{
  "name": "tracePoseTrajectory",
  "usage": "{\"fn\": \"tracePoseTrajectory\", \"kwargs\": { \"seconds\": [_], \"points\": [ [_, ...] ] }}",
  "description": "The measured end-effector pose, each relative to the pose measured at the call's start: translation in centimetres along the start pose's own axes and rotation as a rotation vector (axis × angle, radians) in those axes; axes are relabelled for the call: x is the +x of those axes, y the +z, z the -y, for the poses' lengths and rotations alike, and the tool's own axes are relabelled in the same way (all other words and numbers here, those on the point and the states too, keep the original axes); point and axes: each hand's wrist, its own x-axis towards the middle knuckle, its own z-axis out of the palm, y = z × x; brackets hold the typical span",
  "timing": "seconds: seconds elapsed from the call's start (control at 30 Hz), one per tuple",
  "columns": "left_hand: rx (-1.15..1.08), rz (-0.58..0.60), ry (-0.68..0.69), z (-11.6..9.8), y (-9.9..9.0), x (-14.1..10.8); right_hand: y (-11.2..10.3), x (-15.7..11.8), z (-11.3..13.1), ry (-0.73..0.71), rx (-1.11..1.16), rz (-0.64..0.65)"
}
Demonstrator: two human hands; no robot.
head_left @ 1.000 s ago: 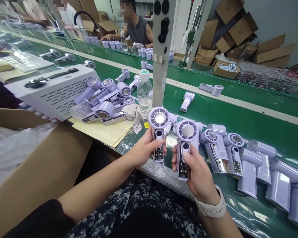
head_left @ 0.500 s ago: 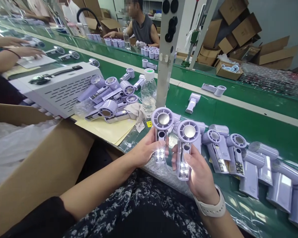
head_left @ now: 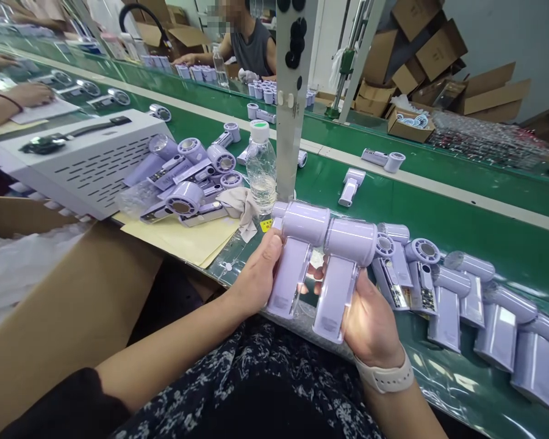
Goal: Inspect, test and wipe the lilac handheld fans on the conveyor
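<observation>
Two lilac handheld fans are held side by side over the table's near edge, with their cylindrical heads sideways and smooth handle sides facing me. My left hand is closed round the handle of the left fan. The right fan sits in my right hand, fingers behind its handle and a pale watch strap on the wrist. Light shines onto my right palm. Beside my right hand lies a row of similar fans, some showing bare circuit boards in their handles.
A clear bottle and grey cloth stand near a fan pile on yellow paper. Left are a white vented box and an open carton. A metal post rises mid-table. Co-workers sit left and opposite.
Both fans have been turned, so their round grilles and lit handle fronts no longer face me and their smooth sides do. The view has shifted slightly right.
</observation>
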Motion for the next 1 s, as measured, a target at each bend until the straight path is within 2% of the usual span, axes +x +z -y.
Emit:
{"fn": "tracePoseTrajectory", "kwargs": {
  "seconds": [0.13,0.27,0.37,0.5,0.67,0.87,1.0],
  "points": [
    [-0.083,0.082,0.023,-0.6,0.3,-0.8,0.2,-0.5,0.3,-0.039,0.015,0.026],
    [-0.120,0.119,0.036,-1.2,0.3,-1.2,0.1,-0.4,0.7,-0.072,0.021,-0.037],
    [-0.152,0.161,0.020,-1.6,0.3,-1.0,0.2,-0.1,1.0,-0.019,0.070,-0.062],
    [-0.219,0.301,-0.087,-1.8,0.3,-0.8,0.8,-0.2,1.3,0.064,0.108,0.013],
    [-0.203,0.270,-0.101,-0.9,0.2,-0.8,1.2,-0.7,1.5,0.064,0.061,0.052],
    [-0.362,0.313,-0.086,-1.1,0.5,-1.0,0.4,-1.3,1.7,-0.024,0.054,0.067],
    [-0.342,0.363,-0.119,-1.9,0.2,-1.5,-0.3,-1.2,1.8,-0.104,0.065,-0.042]
  ]
}}
